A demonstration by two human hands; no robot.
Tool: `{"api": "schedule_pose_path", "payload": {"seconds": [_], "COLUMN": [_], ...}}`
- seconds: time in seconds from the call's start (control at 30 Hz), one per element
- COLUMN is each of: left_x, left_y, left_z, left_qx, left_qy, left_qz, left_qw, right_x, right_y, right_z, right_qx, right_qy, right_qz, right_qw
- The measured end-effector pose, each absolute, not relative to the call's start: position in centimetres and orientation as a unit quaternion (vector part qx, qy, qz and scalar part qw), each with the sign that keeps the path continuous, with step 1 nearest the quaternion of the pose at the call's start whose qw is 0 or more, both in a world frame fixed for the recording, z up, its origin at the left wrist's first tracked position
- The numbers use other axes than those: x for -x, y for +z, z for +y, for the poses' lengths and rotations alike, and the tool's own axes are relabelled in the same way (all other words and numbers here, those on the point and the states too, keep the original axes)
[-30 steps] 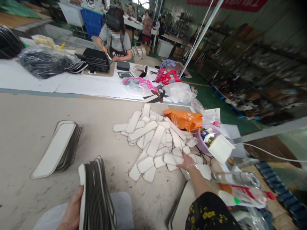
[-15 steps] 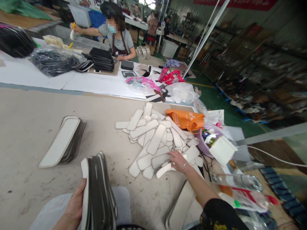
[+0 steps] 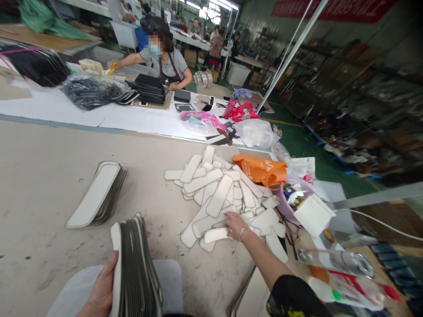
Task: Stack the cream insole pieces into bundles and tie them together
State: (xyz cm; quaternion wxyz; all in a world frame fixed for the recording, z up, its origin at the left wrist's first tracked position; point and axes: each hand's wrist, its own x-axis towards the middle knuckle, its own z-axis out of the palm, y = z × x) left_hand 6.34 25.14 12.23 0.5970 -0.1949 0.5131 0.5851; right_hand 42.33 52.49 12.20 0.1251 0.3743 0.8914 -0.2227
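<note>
My left hand [image 3: 103,281] pressed against the upright stack of pale, dark-edged strips [image 3: 136,266] at the table's [image 3: 42,185] near edge. My right hand [image 3: 235,225] reached, fingers bent, onto the loose white rounded strips [image 3: 220,196]; I couldn't tell whether it pinched one. The crumpled orange bag [image 3: 261,169] crowded their far side.

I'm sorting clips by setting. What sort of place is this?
Probably a factory workshop: a loose pile of pale rounded strips on the worktable, a co-worker in an apron beside stacked black pieces, and more people at tables behind.
</note>
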Motion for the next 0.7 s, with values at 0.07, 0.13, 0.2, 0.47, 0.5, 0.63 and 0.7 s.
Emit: {"api": "schedule_pose_path", "payload": {"seconds": [0.07,0.13,0.2,0.47,0.5,0.63,0.7], "left_x": [-6.4,-6.4,-6.2,-5.8,-5.9,-6.2,-6.0], "left_y": [12.2,12.2,12.2,12.0,11.9,11.8,11.8], "left_z": [25.2,25.2,25.2,25.1,25.2,25.6,25.7], "left_qx": [0.191,0.188,0.193,0.209,0.219,0.236,0.229], "left_qy": [0.584,0.582,0.58,0.585,0.582,0.57,0.572], "left_qz": [0.517,0.518,0.515,0.472,0.47,0.471,0.473], "left_qw": [0.596,0.598,0.602,0.626,0.626,0.631,0.63], "right_x": [-42.3,-42.4,-42.3,-41.5,-41.3,-40.5,-40.5], "right_y": [11.9,11.8,12.3,16.3,16.3,16.3,16.9], "right_z": [52.7,52.8,52.7,53.5,53.8,54.8,55.4], "right_qx": [-0.376,-0.38,-0.386,-0.526,-0.555,-0.638,-0.655], "right_qy": [-0.236,-0.255,-0.277,-0.324,-0.325,-0.333,-0.331], "right_qz": [0.888,0.882,0.874,0.778,0.751,0.633,0.588], "right_qw": [0.121,0.114,0.1,-0.115,-0.151,-0.286,-0.34]}}
